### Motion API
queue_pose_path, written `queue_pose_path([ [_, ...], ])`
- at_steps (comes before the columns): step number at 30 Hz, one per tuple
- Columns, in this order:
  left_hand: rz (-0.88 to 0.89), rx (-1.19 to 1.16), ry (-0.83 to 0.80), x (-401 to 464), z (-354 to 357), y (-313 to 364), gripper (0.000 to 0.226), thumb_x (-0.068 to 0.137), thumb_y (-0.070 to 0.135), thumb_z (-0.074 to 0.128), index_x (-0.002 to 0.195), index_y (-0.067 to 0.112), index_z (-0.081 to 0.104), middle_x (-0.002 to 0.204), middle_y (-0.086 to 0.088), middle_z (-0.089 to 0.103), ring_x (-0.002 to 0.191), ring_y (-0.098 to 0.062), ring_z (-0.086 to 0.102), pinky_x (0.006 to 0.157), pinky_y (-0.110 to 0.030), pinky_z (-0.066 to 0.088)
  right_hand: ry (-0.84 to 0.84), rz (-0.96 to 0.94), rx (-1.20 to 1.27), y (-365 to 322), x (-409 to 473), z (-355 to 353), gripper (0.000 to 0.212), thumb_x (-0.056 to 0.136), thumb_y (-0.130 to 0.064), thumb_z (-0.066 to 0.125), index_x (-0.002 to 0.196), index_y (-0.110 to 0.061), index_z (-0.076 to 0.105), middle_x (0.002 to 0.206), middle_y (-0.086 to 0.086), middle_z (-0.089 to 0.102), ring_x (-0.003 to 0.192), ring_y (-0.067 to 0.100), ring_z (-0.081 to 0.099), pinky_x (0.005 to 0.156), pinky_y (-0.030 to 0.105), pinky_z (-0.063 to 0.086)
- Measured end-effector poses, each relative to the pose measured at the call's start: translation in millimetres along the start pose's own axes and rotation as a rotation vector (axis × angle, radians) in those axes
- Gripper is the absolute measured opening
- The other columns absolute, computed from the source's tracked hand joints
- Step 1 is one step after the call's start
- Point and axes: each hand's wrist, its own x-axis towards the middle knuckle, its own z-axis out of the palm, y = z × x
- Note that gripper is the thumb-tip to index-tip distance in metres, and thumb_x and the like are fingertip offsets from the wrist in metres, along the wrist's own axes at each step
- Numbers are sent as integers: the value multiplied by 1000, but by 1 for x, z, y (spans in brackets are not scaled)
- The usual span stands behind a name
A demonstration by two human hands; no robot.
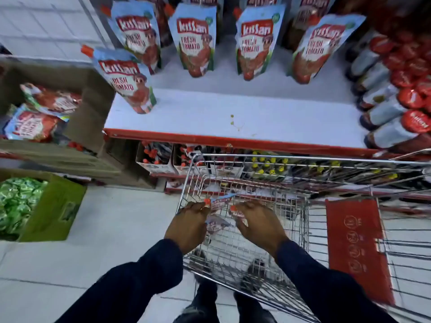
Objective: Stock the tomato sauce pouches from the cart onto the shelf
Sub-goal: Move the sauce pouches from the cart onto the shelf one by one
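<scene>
Supermarket floor of pale tiles runs under a wire cart point(291, 173) parked against the white shelf point(233, 113) with its red edge. Five Kissan tomato pouches point(196, 40) stand upright there, glass bottles point(391, 106) lying at the right. Inside the cart, the left hand point(189, 226) pinches one pouch point(219, 202) by its top; the right hand point(258, 223) closes on another point(238, 214). Cardboard boxes point(77, 106) stand at the left.
</scene>
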Motion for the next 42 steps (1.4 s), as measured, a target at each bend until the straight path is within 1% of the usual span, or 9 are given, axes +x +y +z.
queue_pose_path([
  [6,-73,-24,-110,18,26,-6,38,81,-1,60,117,12,60,113,-11,67,102,-29,61,80,-40,55,-254,116,49,-4,15,41,38,92,-41,61,120,-16,64,106,9,73,94,30,70,75,39,59],
  [10,-57,-49,-117,24,28,-5,44,80,-14,57,115,11,64,107,-17,68,92,-33,66,78,-40,54,-240,172,93,-6,23,56,18,93,-24,60,104,-16,71,91,12,74,83,33,70,69,36,55],
  [16,-98,-100,-130,22,22,-6,32,78,-14,56,103,4,65,105,-19,68,91,-33,66,75,-38,53,-201,181,150,-7,22,49,22,96,-20,53,100,-18,75,83,11,74,76,32,67,64,35,51],
  [23,13,-151,46,-9,-29,-1,44,68,-10,56,102,16,64,106,-9,64,97,-31,62,77,-38,54,-49,73,136,-13,-2,-32,20,97,-35,56,98,-28,74,84,-3,74,77,22,66,59,32,41],
  [26,44,-175,141,-19,-65,1,52,65,-13,54,102,22,63,104,-3,63,96,-27,62,77,-39,55,11,59,185,-21,-6,-78,17,96,-35,58,101,-31,74,82,-8,74,67,16,63,57,31,45],
  [31,71,-243,362,-26,-140,11,45,72,-12,62,100,23,65,99,3,63,86,-16,62,72,-30,54,140,28,236,-33,-6,-148,10,94,-34,64,94,-29,73,67,-11,68,47,-1,46,51,21,32],
  [34,107,-213,437,-24,-182,11,44,72,-8,68,102,24,67,101,5,67,91,-11,63,76,-20,50,231,4,220,-41,1,-187,10,92,-38,65,92,-31,72,71,-16,68,49,-6,46,57,21,39],
  [37,135,-202,492,-18,-223,5,39,74,-5,66,100,25,68,99,4,69,91,-13,63,76,-23,49,334,-11,146,-51,15,-224,13,93,-39,63,94,-30,73,74,-13,70,61,2,51,59,28,37],
  [42,132,-177,525,3,-276,-6,27,75,-3,65,91,18,70,92,-4,73,86,-23,65,66,-26,39,464,-55,129,-64,44,-261,13,92,-38,65,95,-32,76,84,-12,76,75,10,62,54,26,31],
])
